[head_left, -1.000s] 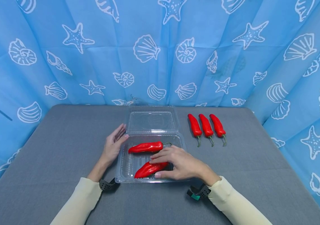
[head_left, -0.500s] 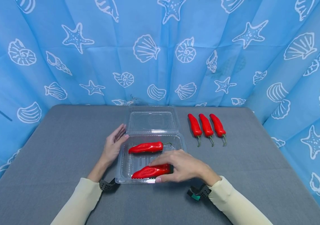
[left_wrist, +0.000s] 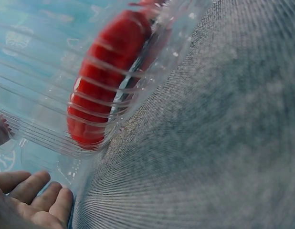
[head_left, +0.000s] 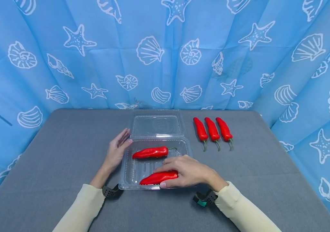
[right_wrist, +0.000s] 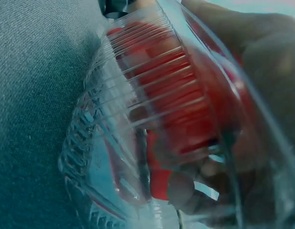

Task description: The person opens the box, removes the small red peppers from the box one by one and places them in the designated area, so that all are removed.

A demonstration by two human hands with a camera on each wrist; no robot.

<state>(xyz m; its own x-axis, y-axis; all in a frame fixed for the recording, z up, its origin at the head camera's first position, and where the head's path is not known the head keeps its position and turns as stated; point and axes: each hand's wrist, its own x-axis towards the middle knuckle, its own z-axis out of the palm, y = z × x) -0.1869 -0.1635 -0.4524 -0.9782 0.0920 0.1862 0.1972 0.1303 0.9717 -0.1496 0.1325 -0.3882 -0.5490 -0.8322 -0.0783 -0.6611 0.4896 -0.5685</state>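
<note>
A clear plastic clamshell container [head_left: 130, 175] lies with its lid folded back on the table. Inside, one red chili pepper [head_left: 151, 152] rests across the far half, its stem to the right. Along the near side is a second red chili pepper [head_left: 156, 178], also behind the clear wall in the right wrist view. My right hand [head_left: 189, 170] holds its right end, thumb in front and fingers behind; the stem is hidden under the palm. My left hand [head_left: 116, 149] steadies the container's left side, thumb at the rim and fingers extended beyond it.
Three more red chili peppers [head_left: 212, 130] lie side by side on the grey table [head_left: 66, 154], right of the lid [head_left: 157, 125], stems toward me. A blue curtain [head_left: 165, 64] with white shells and starfish hangs behind the table's back edge.
The near pepper has turned from slanted to lying nearly level along the container's front, and its right end has moved right with my right hand. My left hand stays put.
</note>
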